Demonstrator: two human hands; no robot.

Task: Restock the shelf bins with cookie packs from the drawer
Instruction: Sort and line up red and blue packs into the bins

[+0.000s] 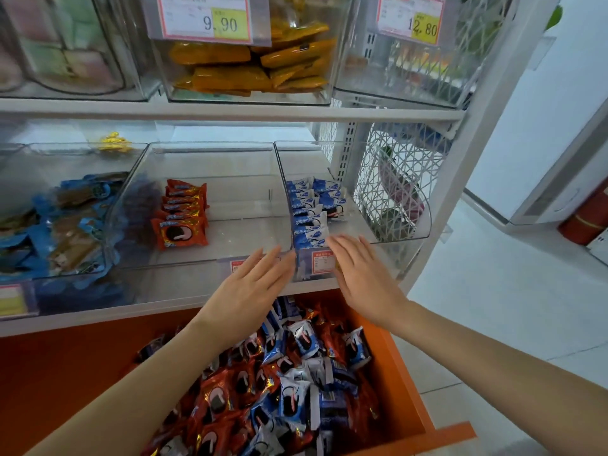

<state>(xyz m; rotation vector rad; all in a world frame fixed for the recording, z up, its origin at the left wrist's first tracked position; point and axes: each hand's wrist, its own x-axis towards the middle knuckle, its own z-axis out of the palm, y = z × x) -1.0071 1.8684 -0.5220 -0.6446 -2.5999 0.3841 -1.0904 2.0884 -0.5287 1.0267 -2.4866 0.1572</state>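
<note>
The cookie packs [296, 390] lie heaped in the orange drawer [408, 373], red and blue wrappers mixed. On the shelf [158, 304] above the drawer, the right bin [404, 240] holds 2 rows of blue packs [309, 209]. The middle bin [243, 232] holds 1 short row of red packs [181, 215] and shows much bare floor.

Each pack looks light: a crinkly foil pillow around a brittle biscuit, probably slippery under a flat grip and easy to crush if squeezed hard. A gentle hold across the 2 long sides, or a pinch on a crimped end seam, would likely suit it best.

Both arms reach forward over the drawer. The left hand [253, 284] and right hand [365, 274] are flat, palms down, fingers straight, holding nothing. The left fingertips sit at the front lip where the 2 bins meet. The right fingertips are at the nearest blue pack, and whether they touch it cannot be told.
</note>
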